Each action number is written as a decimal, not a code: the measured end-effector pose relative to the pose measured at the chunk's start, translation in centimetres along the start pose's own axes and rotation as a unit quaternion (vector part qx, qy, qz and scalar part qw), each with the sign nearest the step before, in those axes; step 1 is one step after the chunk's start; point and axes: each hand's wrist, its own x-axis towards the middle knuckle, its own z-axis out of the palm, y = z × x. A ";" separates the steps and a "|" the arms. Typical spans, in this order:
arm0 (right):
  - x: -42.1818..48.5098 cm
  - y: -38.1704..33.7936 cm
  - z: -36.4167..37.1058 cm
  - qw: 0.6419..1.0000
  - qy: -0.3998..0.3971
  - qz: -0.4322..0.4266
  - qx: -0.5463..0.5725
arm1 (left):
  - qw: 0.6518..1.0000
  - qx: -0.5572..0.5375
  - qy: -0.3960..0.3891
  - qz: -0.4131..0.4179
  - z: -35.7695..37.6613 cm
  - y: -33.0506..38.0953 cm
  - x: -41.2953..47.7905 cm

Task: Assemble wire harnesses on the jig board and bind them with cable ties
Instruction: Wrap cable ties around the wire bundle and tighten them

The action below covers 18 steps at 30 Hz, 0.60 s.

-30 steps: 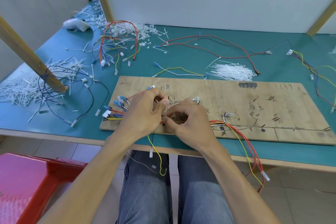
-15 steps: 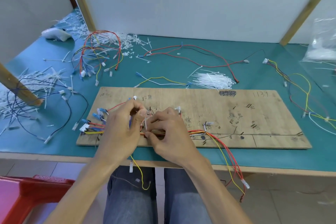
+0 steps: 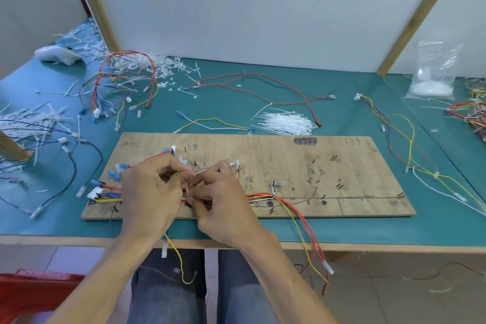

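A wooden jig board (image 3: 342, 179) lies on the green table. A bundle of red, yellow and white wires (image 3: 263, 196) runs along its front part, with blue and white connectors (image 3: 105, 187) fanned out at the left end. My left hand (image 3: 150, 195) and my right hand (image 3: 223, 202) meet over the bundle near the board's left half. Between their fingertips stands a white cable tie (image 3: 186, 189), pinched by both hands, its lower end at the wires. Several wire ends (image 3: 315, 245) hang over the table's front edge.
A heap of white cable ties (image 3: 284, 124) lies just behind the board. Loose harnesses lie at the back left (image 3: 123, 82), middle (image 3: 263, 87) and right (image 3: 394, 134). Cut tie scraps (image 3: 29, 124) cover the left side. A clear plastic bag (image 3: 434, 76) stands at the right. A red crate (image 3: 34, 294) sits below left.
The view has shifted so the board sits more central. Both hands stay together at the same spot on the bundle, still working the cable tie.
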 end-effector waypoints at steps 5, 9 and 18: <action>-0.1 0.2 0.2 1.000 -0.009 -0.011 -0.024 | 1.000 0.002 0.002 0.010 0.1 -0.4 -0.4; -0.1 0.2 0.0 1.000 -0.005 -0.008 -0.018 | 0.994 0.047 -0.060 0.083 -0.9 -0.2 0.0; -0.6 -0.8 -0.8 0.995 0.097 0.004 0.037 | 0.916 0.181 -0.016 0.358 -1.6 1.5 -0.8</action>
